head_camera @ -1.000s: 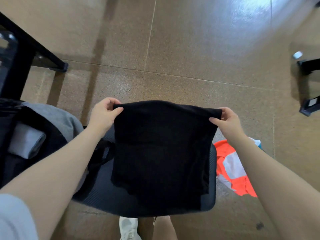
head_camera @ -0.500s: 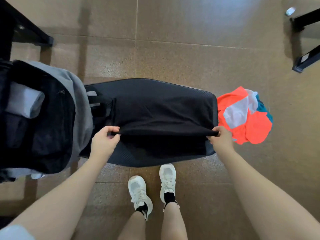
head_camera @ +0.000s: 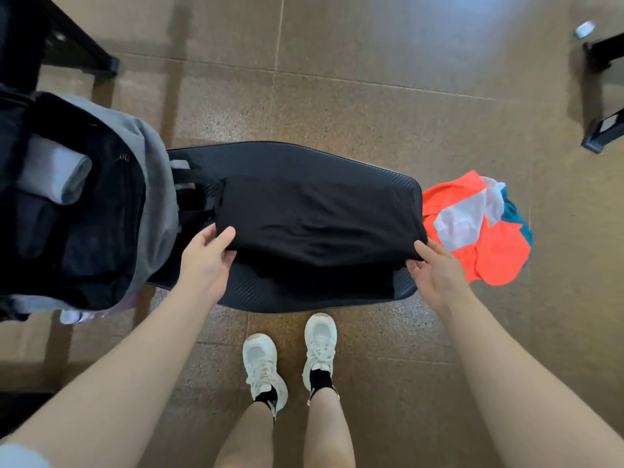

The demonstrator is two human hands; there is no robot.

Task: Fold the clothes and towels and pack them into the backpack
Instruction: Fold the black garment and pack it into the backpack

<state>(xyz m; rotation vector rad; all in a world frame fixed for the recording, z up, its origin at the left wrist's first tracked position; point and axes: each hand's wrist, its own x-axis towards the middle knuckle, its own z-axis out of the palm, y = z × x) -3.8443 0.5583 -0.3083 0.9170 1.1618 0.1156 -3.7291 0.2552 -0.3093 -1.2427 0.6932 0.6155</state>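
A black garment (head_camera: 314, 221) lies folded on a black ribbed mat (head_camera: 304, 157) on the floor. My left hand (head_camera: 207, 255) pinches its near left corner, thumb on top. My right hand (head_camera: 435, 268) holds its near right corner with fingers under the edge. An open grey backpack (head_camera: 152, 184) lies at the left, its dark inside showing a rolled white towel (head_camera: 55, 170). To the right of the mat sits a heap of orange, white and teal clothes (head_camera: 486, 238).
My two feet in white sneakers (head_camera: 290, 356) stand just in front of the mat. A black table leg (head_camera: 84, 49) stands at the back left, and black furniture feet (head_camera: 604, 130) at the far right. Brown tiled floor surrounds everything.
The black garment, held up by its top corners a second ago, has been lowered and folded over onto the mat. Both hands have come down with it toward me.
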